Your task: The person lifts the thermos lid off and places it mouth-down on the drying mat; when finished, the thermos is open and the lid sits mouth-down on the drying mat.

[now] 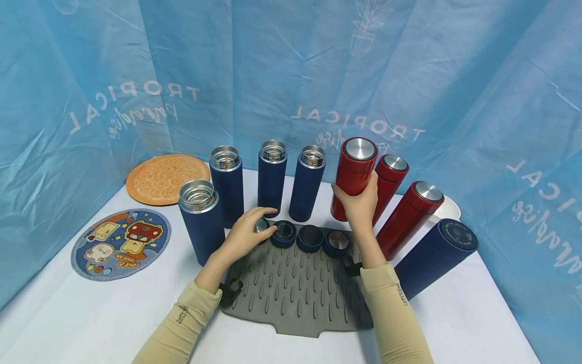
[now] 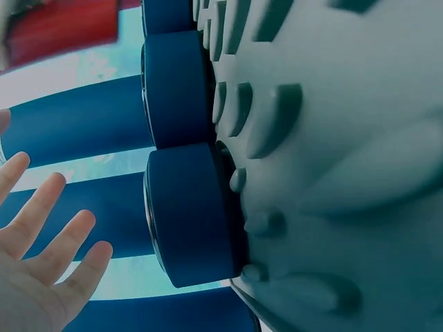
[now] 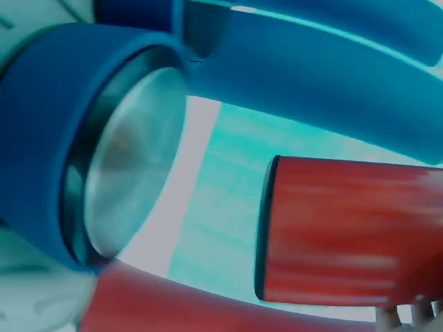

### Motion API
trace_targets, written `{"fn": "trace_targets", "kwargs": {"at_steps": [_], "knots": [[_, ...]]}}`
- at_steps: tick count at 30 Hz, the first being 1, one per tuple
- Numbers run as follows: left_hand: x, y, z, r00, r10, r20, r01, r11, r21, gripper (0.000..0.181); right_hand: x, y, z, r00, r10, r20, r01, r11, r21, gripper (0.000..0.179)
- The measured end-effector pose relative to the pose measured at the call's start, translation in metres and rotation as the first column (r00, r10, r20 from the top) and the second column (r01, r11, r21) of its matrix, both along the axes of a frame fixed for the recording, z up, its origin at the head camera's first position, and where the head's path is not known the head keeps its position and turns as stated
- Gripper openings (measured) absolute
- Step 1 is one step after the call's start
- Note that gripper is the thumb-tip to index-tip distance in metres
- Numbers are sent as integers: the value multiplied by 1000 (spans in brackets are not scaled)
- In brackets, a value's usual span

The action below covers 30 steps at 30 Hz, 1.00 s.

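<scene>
My right hand (image 1: 362,203) grips a red thermos bottle (image 1: 353,174) with a silver-topped lid; the right wrist view shows its dark-rimmed base raised off the table. My left hand (image 1: 247,233) hovers over the leftmost of several dark blue bottle lids (image 1: 311,238), which sit in a row along the back of a grey ridged mat (image 1: 291,288). Its fingers (image 2: 83,228) are spread and hold nothing. Behind the lids stand blue thermos bottles (image 1: 272,177) without lids, their steel necks bare; another lidless blue bottle (image 1: 202,227) is left of the mat.
Two more red bottles (image 1: 406,222) and a lidded blue bottle (image 1: 434,260) stand at the right, near a white dish (image 1: 447,208). To the left lie an orange round mat (image 1: 168,179) and a cartoon-printed round mat (image 1: 120,242). A blue curtain (image 1: 282,65) hangs behind the table.
</scene>
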<state>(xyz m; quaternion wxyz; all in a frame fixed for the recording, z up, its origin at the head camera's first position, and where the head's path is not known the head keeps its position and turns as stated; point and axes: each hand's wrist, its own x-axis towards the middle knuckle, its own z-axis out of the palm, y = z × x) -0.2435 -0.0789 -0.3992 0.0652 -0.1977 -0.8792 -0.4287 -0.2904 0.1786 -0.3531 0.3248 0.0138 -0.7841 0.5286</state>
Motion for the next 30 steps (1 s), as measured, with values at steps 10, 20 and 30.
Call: {"fn": "trace_targets", "kwargs": {"at_steps": [10,20,30], "knots": [[0,-1,1,1000,-3,1,3,1000,14,40,44,4,3,993,113,-17,-101,940,326,76],[0,-2,2,1000,0,-17,1,998,61,41,63,-1,-20,994,105,8,-70,604,794,81],[4,11,7,990,-109,-92,122,981,149,47,69,-9,-30,993,63,100,-117,442,889,87]]}}
